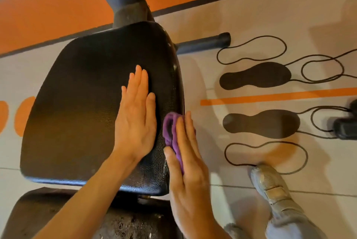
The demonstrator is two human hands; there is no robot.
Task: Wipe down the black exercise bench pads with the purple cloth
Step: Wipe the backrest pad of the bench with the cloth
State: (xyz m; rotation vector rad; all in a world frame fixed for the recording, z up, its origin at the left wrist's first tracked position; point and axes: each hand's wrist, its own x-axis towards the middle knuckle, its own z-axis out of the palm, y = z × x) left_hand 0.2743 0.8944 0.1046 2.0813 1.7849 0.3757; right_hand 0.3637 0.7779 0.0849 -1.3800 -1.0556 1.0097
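left hand (135, 120) flat on black pad (81, 103) | right hand (188, 163) pressing purple cloth (171, 132) against pad's side edge

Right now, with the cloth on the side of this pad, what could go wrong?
The purple cloth is only pressed under the flat right hand against the pad's side edge, so it may slip and drop. The left hand rests bare on top, possibly smudging it. The lower pad looks dirty and could soil the cloth.
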